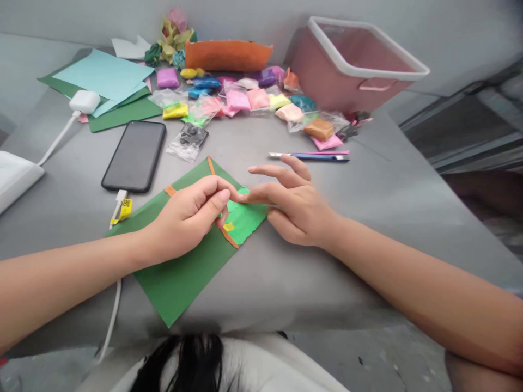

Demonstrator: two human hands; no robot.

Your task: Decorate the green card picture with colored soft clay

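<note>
A dark green sheet [175,288] lies at an angle on the grey table, with thin orange strips [229,238] across it. Bright green clay [249,218] covers its right corner, with a small yellow piece [229,226] on it. Over the sheet is my left hand [192,218], its fingers curled and thumb against the index finger; whether anything is between them is hidden. My right hand [296,201] has its fingers spread, the index fingertip at the top edge of the bright green clay, close to the left fingertips.
A phone [134,155] with a white cable lies left of the sheet. Packets of coloured clay [238,100] spread across the back, beside a pink bin [339,65]. A blue cutter [318,157] lies beyond my right hand. Coloured paper [102,76] is at back left.
</note>
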